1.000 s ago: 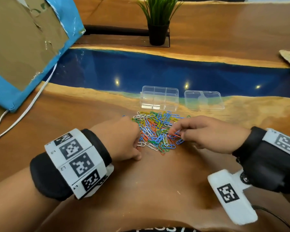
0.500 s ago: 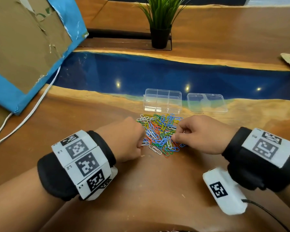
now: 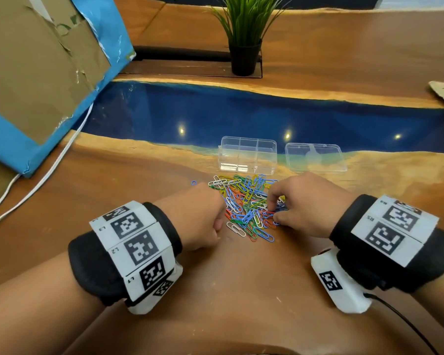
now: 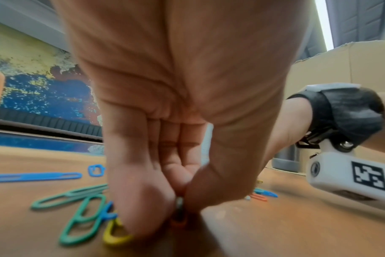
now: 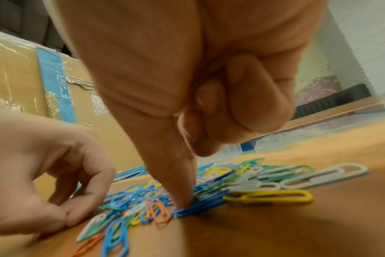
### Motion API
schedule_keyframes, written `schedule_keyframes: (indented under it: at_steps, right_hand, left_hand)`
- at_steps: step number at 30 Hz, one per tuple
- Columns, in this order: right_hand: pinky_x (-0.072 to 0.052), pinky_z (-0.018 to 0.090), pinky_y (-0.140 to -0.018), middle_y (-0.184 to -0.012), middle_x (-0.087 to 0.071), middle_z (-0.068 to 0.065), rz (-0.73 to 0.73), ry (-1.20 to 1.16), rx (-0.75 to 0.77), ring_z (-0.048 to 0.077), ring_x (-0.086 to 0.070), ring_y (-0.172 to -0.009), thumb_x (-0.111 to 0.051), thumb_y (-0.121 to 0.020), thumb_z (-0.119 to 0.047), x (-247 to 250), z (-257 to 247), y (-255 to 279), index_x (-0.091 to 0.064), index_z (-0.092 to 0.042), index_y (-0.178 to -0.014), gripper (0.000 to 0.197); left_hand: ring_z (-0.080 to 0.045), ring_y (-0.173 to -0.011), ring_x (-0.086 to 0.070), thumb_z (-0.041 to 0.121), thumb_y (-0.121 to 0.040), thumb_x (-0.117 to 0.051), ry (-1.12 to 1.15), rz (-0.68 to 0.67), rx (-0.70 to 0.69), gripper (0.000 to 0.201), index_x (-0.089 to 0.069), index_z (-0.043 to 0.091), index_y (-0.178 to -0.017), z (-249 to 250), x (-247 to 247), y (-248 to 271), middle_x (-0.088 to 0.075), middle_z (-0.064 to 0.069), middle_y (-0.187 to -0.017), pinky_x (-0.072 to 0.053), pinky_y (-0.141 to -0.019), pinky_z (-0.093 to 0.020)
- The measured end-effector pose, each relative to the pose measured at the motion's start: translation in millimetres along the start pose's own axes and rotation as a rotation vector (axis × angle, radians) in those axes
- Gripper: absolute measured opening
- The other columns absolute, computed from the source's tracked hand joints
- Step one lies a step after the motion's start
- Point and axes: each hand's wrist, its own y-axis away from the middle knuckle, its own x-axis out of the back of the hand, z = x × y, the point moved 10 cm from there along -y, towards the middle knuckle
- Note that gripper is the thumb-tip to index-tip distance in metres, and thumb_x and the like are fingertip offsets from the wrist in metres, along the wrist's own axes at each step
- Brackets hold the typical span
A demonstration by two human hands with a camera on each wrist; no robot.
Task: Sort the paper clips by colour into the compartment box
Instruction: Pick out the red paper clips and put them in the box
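A heap of paper clips (image 3: pixel 244 206) in blue, green, yellow, orange and white lies on the wooden table. Just beyond it stands the clear compartment box (image 3: pixel 248 155), with no clips seen inside. My left hand (image 3: pixel 219 222) sits at the heap's left edge; in the left wrist view its thumb and fingers (image 4: pixel 143 200) pinch down on an orange clip (image 4: pixel 178 223) against the table. My right hand (image 3: pixel 273 213) is on the heap's right side. Its thumb and forefinger (image 5: pixel 182 182) pinch a blue clip (image 5: pixel 200 203), and its other fingers are curled in.
The box's clear lid (image 3: pixel 315 157) lies to the right of the box. A potted plant (image 3: pixel 244 47) stands at the back. A cardboard panel with blue tape (image 3: pixel 36 73) leans at the left, with a white cable (image 3: pixel 49 170) running beside it.
My right hand has drawn its outstretched fingers back and curled them down onto the right side of the heap. The left hand stays at the heap's left edge.
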Motion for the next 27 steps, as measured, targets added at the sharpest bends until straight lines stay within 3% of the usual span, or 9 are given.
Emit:
schedule_keyframes:
  at_steps: [5, 8, 11, 15, 19, 21, 24, 27]
  right_hand:
    - [-0.034, 0.022, -0.069, -0.077, -0.051, -0.006, 0.034, -0.021, 0.013, 0.015, -0.046, -0.079, -0.057, -0.086, -0.037, 0.7, -6.9, 0.5, -0.068, -0.025, -0.091, 0.017]
    - [-0.034, 0.021, -0.068, -0.080, -0.054, -0.003, 0.039, 0.015, 0.029, 0.016, -0.050, -0.082, -0.059, -0.086, -0.032, -0.7, -12.1, -2.7, -0.068, -0.023, -0.089, 0.013]
    - [-0.035, 0.022, -0.067, -0.074, -0.052, -0.005, 0.035, 0.010, 0.037, 0.014, -0.047, -0.078, -0.057, -0.085, -0.028, -0.2, -13.6, -4.6, -0.068, -0.022, -0.087, 0.013]
    - [-0.035, 0.024, -0.059, -0.059, -0.046, -0.010, 0.079, -0.098, 0.030, 0.013, -0.046, -0.068, -0.056, -0.084, -0.026, 10.3, -11.3, -1.4, -0.065, -0.024, -0.080, 0.010]
    - [-0.029, 0.012, -0.050, -0.053, -0.046, -0.009, 0.107, -0.232, -0.016, 0.004, -0.043, -0.054, -0.055, -0.085, -0.022, 17.9, -0.7, 1.9, -0.060, -0.024, -0.075, 0.011]
    - [-0.031, 0.014, -0.047, -0.057, -0.047, -0.007, 0.076, -0.388, -0.090, 0.005, -0.040, -0.051, -0.052, -0.087, -0.021, 12.6, 10.0, 1.5, -0.056, -0.019, -0.073, 0.015]
    - [-0.026, 0.017, -0.038, -0.058, -0.042, 0.004, -0.095, -0.980, -0.281, 0.013, -0.031, -0.043, -0.038, -0.084, -0.013, -13.1, 20.1, 5.4, -0.045, -0.013, -0.066, 0.020]
    - [-0.025, 0.015, -0.037, -0.053, -0.042, 0.006, -0.208, -1.229, -0.311, 0.014, -0.031, -0.037, -0.030, -0.081, -0.012, -23.9, 16.0, 8.7, -0.040, -0.013, -0.065, 0.019]
  left_hand:
    - [-0.014, -0.081, -0.060, 0.020, -0.076, -0.060, -0.008, 0.058, 0.001, 0.007, -0.063, 0.025, -0.079, -2.8, 6.7, 5.2, -0.058, 0.008, -0.080, -0.050, -0.072, -0.025]
    - [-0.010, -0.072, -0.053, 0.015, -0.078, -0.060, 0.029, 0.078, 0.008, 0.012, -0.066, 0.023, -0.085, -5.0, 8.5, 8.7, -0.057, 0.011, -0.075, -0.050, -0.072, -0.025]
    - [-0.006, -0.065, -0.050, 0.009, -0.078, -0.057, 0.083, 0.089, 0.034, 0.017, -0.066, 0.022, -0.085, -8.5, 9.7, 9.5, -0.061, 0.010, -0.072, -0.048, -0.069, -0.021]
    - [0.003, -0.058, -0.044, 0.015, -0.073, -0.060, 0.096, 0.065, 0.042, 0.018, -0.061, 0.023, -0.089, -10.7, 5.7, 7.9, -0.059, 0.012, -0.066, -0.035, -0.056, -0.012]
    - [-0.004, -0.059, -0.046, 0.018, -0.074, -0.059, 0.084, 0.043, 0.055, 0.014, -0.064, 0.019, -0.087, -10.5, 5.2, 5.4, -0.054, 0.010, -0.063, -0.040, -0.061, -0.021]
    - [-0.014, -0.061, -0.052, 0.017, -0.076, -0.056, 0.131, 0.107, 0.055, 0.008, -0.064, 0.015, -0.078, -9.7, 16.2, 6.1, -0.053, 0.006, -0.060, -0.040, -0.058, -0.022]
    - [-0.018, -0.054, -0.063, 0.013, -0.083, -0.050, 0.415, 0.086, 0.105, 0.018, -0.052, 0.017, -0.066, -19.8, 18.3, 0.4, -0.055, 0.003, -0.057, -0.041, -0.052, -0.022]
    - [-0.014, -0.049, -0.049, 0.013, -0.087, -0.047, 0.557, 0.058, 0.139, 0.025, -0.048, 0.018, -0.062, -28.6, 13.6, -8.9, -0.052, 0.002, -0.058, -0.037, -0.053, -0.023]
